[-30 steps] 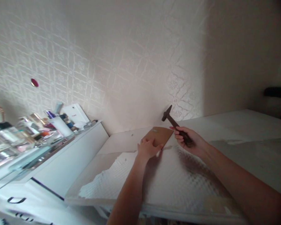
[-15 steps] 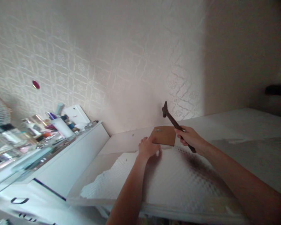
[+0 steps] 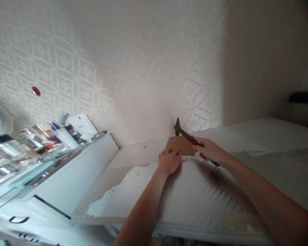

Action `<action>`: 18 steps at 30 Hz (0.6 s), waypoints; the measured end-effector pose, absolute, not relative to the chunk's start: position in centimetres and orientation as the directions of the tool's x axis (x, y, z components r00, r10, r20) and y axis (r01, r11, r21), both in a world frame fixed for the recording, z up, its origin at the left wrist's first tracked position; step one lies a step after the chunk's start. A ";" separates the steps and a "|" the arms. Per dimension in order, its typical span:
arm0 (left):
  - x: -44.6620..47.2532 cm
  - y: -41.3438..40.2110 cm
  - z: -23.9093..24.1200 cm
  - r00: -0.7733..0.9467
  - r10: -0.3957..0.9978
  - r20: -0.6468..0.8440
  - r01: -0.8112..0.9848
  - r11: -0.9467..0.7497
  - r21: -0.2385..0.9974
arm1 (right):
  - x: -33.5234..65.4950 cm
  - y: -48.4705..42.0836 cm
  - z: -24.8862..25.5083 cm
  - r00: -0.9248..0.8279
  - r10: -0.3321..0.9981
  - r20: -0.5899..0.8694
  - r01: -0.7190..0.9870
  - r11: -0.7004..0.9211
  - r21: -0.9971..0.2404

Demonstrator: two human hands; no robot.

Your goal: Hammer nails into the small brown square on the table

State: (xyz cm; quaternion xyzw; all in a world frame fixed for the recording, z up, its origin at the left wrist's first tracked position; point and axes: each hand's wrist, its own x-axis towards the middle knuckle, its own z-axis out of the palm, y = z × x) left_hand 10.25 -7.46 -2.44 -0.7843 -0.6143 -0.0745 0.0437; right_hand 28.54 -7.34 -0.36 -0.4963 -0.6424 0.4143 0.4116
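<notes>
My right hand (image 3: 207, 149) grips a dark hammer (image 3: 191, 138) by its handle, the head tilted up just above the far edge of a small brown board (image 3: 186, 147). Across the near left part of that board lies my left hand (image 3: 169, 162), fingers spread and pressing on it. A small metallic piece (image 3: 173, 140) shows at the board's far left corner; its kind is too small to make out. Under my left wrist spreads a sheet of white textured wrap (image 3: 184, 191) on the table.
The white table (image 3: 133, 150) meets a patterned wall at the back. On the left, a white dresser (image 3: 79, 184) carries several bottles, tubes and a white box (image 3: 82, 124). A fan (image 3: 0, 118) stands at the far left, and a dark object (image 3: 304, 97) at the right edge.
The hammer head has come down and slightly left, closer to the board. My left hand has shifted right, further onto the board, which has turned slightly.
</notes>
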 end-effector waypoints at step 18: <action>11.6 -8.2 -2.6 0.207 0.951 0.232 0.977 -0.190 -0.093 | 28.2 -7.4 -0.6 -0.141 0.986 0.083 0.356 0.129 -0.925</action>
